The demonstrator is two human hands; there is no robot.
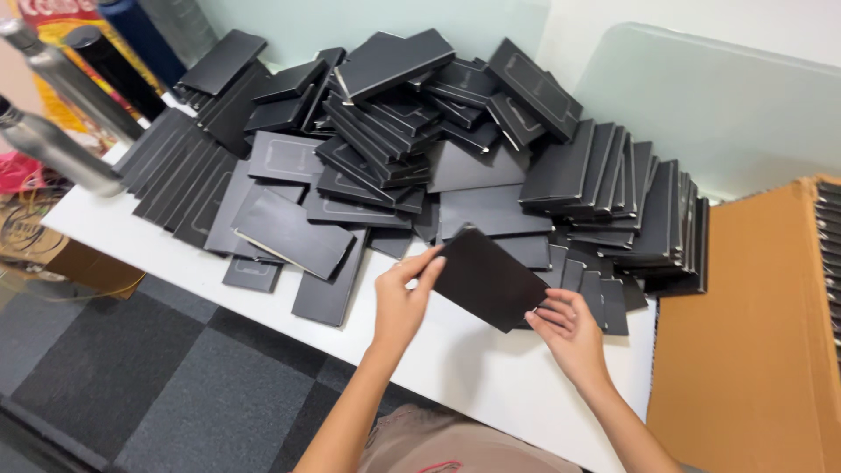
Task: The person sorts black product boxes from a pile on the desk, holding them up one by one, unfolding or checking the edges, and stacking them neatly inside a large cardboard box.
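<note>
Head view, looking down. Holding a flat black box (487, 277) between both hands at lower centre of the frame, tilted, just above the white counter (473, 368). Left hand (401, 302) pinching the box's left edge, grip narrow, thumb and fingers closed on the card. Right hand (568, 326) gripping the lower right corner, fingers curled under, thumb on top. Lying heaped across the upper centre of the counter: a large pile of black boxes (385, 131), some flat, some overlapping at angles. Standing on edge at right centre, packed side by side: a row of upright boxes (644, 206). Leaning at upper left: metal bottles (57, 105). Standing at the right edge, just beside the counter: a brown cardboard carton (753, 333).
</note>
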